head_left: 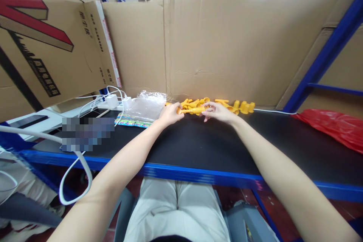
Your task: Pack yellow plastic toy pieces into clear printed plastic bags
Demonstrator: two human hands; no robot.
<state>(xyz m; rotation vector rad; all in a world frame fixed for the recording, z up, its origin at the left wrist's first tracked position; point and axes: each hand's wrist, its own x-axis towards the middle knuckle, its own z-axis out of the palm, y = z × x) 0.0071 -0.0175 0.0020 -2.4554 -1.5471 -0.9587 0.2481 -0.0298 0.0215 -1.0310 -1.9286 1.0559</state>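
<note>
In the head view, a long yellow plastic piece spans the gap between my two hands, low over the black tabletop. My left hand is closed around its left end. At the other end, the thumb and fingers of my right hand close on the piece, partly hiding it. Behind and between the hands lies a heap of loose yellow plastic parts, some stick-like and some cup-shaped. Several short spool-like yellow parts stand just right of my right hand.
Clear plastic bags lie left of my left hand, over a colourful printed sheet. White chargers and cables are farther left. A red plastic bag lies at right. Cardboard walls the back; a blue rail edges the front.
</note>
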